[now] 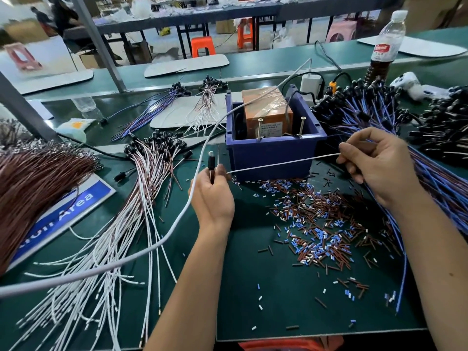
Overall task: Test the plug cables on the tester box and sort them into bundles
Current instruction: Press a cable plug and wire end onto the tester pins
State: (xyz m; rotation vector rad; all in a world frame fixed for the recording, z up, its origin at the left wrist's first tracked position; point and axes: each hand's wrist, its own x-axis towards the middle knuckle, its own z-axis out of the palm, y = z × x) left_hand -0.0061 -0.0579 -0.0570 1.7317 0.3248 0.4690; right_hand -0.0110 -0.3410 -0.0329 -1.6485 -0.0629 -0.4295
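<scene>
I take the tester box (267, 111), the orange unit seated in a blue bin (273, 153) on the green counter (278, 295), as my reference.

Just in front of the box, one white plug cable (283, 163) is stretched level between both hands. My left hand (212, 196), in front of the box's left corner, pinches the black plug end upright between thumb and forefinger. My right hand (379, 163), in front of the right corner, has its fingers (350, 158) curled and pinching the wire's free end. I judge the taut hold is meant to keep the lead clear of the piles and line it up with the two upright screws (302, 126) on the box's near edge, which look like test contacts.

Left of the box lies a fanned bundle of white and brown leads (141, 198); right of it, a dense blue-wired heap (374, 115). The separation by colour suggests sorting zones.

Directly in front of the box, cut insulation scraps (316, 224) litter the counter.

A thicker white cord (197, 173) loops past the left hand; it could snag the cable.
</scene>
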